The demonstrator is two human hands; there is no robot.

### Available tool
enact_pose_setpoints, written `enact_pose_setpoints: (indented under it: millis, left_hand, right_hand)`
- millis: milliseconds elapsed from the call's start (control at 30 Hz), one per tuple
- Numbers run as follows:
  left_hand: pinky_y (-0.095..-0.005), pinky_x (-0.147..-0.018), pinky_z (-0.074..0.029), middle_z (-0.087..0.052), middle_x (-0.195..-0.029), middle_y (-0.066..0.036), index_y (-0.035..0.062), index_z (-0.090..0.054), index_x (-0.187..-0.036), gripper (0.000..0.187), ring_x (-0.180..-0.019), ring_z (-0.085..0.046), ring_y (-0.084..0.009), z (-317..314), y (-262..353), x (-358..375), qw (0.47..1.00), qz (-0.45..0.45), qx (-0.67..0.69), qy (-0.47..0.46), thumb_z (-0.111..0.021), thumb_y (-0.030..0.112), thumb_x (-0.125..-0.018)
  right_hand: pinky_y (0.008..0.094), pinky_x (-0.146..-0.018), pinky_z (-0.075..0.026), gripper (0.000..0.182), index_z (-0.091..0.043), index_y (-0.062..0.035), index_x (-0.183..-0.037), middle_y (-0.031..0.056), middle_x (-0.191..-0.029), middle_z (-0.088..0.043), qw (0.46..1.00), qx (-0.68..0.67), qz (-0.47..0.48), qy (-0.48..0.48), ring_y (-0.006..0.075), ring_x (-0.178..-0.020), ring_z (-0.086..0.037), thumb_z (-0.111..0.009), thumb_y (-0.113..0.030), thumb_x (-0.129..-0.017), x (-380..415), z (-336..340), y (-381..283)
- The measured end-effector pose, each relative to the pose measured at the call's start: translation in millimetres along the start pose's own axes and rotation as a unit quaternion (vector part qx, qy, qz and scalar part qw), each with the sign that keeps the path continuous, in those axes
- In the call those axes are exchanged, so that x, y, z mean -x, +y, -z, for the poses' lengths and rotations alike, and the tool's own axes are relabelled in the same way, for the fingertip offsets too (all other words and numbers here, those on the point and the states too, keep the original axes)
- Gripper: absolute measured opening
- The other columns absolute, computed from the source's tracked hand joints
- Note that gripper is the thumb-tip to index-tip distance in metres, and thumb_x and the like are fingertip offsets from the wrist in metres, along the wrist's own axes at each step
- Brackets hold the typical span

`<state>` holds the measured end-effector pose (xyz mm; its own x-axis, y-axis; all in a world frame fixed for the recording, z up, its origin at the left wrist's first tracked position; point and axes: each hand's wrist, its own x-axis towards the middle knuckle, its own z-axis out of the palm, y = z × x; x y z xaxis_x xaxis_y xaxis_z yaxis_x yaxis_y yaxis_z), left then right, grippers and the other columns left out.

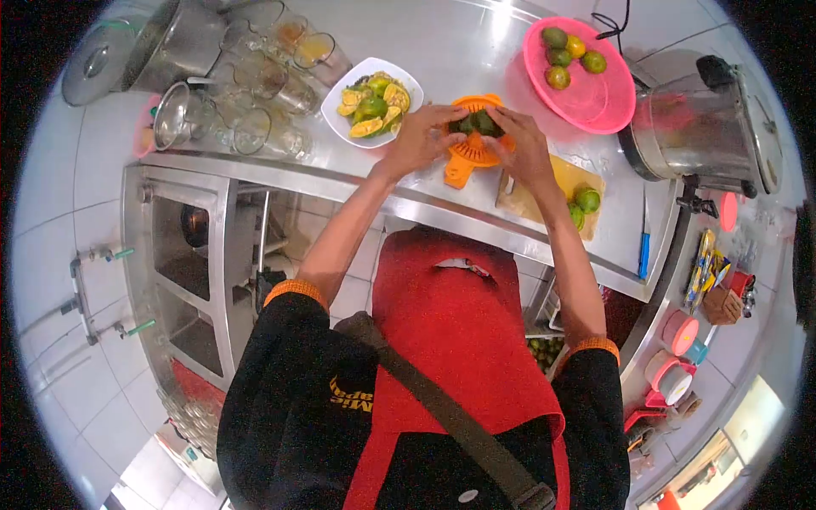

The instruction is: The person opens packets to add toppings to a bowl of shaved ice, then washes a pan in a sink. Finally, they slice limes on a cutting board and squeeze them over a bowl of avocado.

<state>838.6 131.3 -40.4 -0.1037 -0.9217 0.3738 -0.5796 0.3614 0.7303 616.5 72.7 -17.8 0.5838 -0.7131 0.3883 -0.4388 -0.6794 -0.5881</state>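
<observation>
An orange plastic citrus juicer (pixel 459 172) stands near the front edge of the steel counter, its handle pointing toward me. Over its ribbed bowl are dark green pieces of citrus fruit (pixel 478 123), perhaps two halves side by side. My left hand (pixel 422 140) comes from the left, its fingertips closed on the left side of the fruit. From the right, my right hand (pixel 529 151) has its fingers and thumb around the other side. Just right of the juicer, green citrus halves (pixel 586 199) lie on a wooden cutting board (pixel 531 206).
A white bowl (pixel 334 119) of squeezed peels is at left, near several glasses (pixel 255 127) and a pot (pixel 174 51). A pink basin (pixel 586 110) holds whole citrus fruits (pixel 558 57). At right are a blue-handled knife (pixel 644 253) and a blender jar (pixel 693 127).
</observation>
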Motion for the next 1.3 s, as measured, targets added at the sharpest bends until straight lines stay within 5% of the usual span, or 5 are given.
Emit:
enact_pose_setpoints:
  millis: [100, 467, 833, 1100, 1300]
  left_hand:
    - [-0.0368, -0.088, -0.052, -0.066, -0.103, -0.012, 0.0054, -0.062, -0.12, 0.045, -0.095, -0.064, -0.0266, -7.3, 6.0, -0.7, 0.987, 0.141, 0.072, -0.011, -0.078, 0.016, -0.078]
    - [-0.0458, -0.078, -0.048, -0.064, -0.093, -0.019, 0.0, -0.06, -0.102, 0.028, -0.088, -0.059, -0.0387, -19.3, -7.6, -10.1, 0.998, -0.029, -0.044, 0.016, -0.069, 0.019, -0.084]
    - [-0.0341, -0.062, -0.052, -0.061, -0.098, -0.012, 0.0042, -0.063, -0.105, 0.024, -0.07, -0.065, -0.0245, -30.2, 8.0, -3.4, 0.986, 0.094, 0.045, 0.133, -0.07, 0.012, -0.083]
    - [-0.0456, -0.086, -0.047, -0.059, -0.11, -0.017, 0.0011, -0.052, -0.125, 0.043, -0.1, -0.058, -0.036, -21.3, -2.2, 9.6, 1.0, 0.001, 0.005, -0.02, -0.064, 0.012, -0.085]
    - [-0.0479, -0.086, -0.045, -0.058, -0.104, -0.016, 0.0017, -0.054, -0.115, 0.033, -0.097, -0.058, -0.0363, -4.7, -1.7, -7.7, 0.979, -0.076, -0.144, -0.127, -0.062, 0.017, -0.087]
  right_hand:
    - [0.0396, -0.085, -0.05, 0.046, -0.064, -0.0057, -0.12, 0.0158, -0.106, -0.065, 1.0, -0.007, 0.011, -0.01, 0.0313, -0.096, -0.063, -0.077, -0.015, -0.076, -7.5, 2.9, 4.0]
    - [0.0376, -0.065, -0.049, 0.027, -0.063, 0.0003, -0.096, 0.0159, -0.081, -0.062, 0.996, 0.014, -0.072, -0.042, 0.0309, -0.07, -0.062, -0.077, -0.011, -0.076, -21.6, -3.4, -0.4]
    - [0.0413, -0.055, -0.046, 0.028, -0.055, -0.0005, -0.082, 0.0185, -0.068, -0.057, 0.996, 0.0, -0.076, 0.036, 0.0374, -0.062, -0.059, -0.076, -0.018, -0.079, -20.9, -22.8, -13.0]
    - [0.0397, -0.047, -0.045, 0.026, -0.055, -0.0018, -0.08, 0.0186, -0.06, -0.058, 0.992, -0.034, -0.125, 0.003, 0.0355, -0.052, -0.061, -0.072, -0.02, -0.086, -20.9, -22.3, -9.7]
    - [0.0415, -0.046, -0.044, 0.028, -0.054, -0.002, -0.072, 0.0194, -0.058, -0.057, 0.988, 0.034, -0.12, 0.09, 0.0367, -0.05, -0.059, -0.067, -0.019, -0.09, -30.6, -42.7, 2.4]
